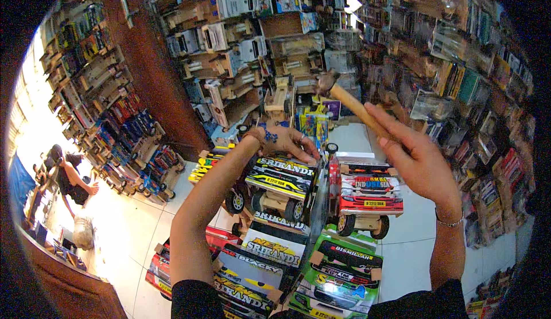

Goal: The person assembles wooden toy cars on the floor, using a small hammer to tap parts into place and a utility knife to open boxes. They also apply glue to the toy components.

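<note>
My right hand (422, 161) is closed round the wooden handle of a hammer (359, 111). The hammer's dark head is raised over the toys, up and to the left of the fist. Lower down, my left hand (287, 142) grips the top of a black and yellow toy truck (281, 176), fingers bent over its upper edge. Black wheels and bare wood show under that truck. Whether the fingertips also pinch something small, I cannot make out. Just right of it stands a red and white toy truck (369, 190), also on a wooden chassis.
Nearest me, a green toy truck (336, 273) and a grey one (248, 273) crowd together. A red toy truck (158, 267) stands at their left. Stacked wooden toys line the walls beside a brown pillar (152, 61). Another person's foot (92, 186) shows on the tiled floor at far left.
</note>
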Demonstrator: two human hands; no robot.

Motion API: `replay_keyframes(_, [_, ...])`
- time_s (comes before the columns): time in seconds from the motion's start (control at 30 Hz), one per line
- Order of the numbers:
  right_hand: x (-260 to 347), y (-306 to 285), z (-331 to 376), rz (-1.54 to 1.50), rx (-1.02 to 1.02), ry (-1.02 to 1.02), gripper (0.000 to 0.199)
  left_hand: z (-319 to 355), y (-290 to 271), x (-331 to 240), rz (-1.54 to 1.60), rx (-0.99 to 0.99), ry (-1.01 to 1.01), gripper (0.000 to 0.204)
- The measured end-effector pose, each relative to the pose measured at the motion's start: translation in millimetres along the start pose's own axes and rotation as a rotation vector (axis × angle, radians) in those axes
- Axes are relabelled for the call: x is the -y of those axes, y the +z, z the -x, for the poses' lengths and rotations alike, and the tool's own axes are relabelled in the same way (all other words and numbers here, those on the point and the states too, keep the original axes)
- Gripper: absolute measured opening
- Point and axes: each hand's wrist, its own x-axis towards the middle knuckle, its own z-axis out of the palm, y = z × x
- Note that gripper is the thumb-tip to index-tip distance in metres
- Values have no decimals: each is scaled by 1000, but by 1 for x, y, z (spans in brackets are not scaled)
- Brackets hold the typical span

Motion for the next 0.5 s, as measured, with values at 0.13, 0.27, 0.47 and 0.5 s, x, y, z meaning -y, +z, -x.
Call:
replay_keyframes(0.13, [27,-24,5,-152,-112,95,49,-2,-2,0,-41,-14,42,46])
replay_keyframes(0.27, [39,-35,-3,-174,-243,19,49,0,3,-1,-60,-58,30,49])
replay_keyframes(0.47, [15,-42,2,-246,-321,40,48,26,-7,-16,-338,-320,-67,56])
replay_keyframes(0.5, [8,-40,3,-283,-330,18,47,39,-3,-20,-174,-440,-72,56])
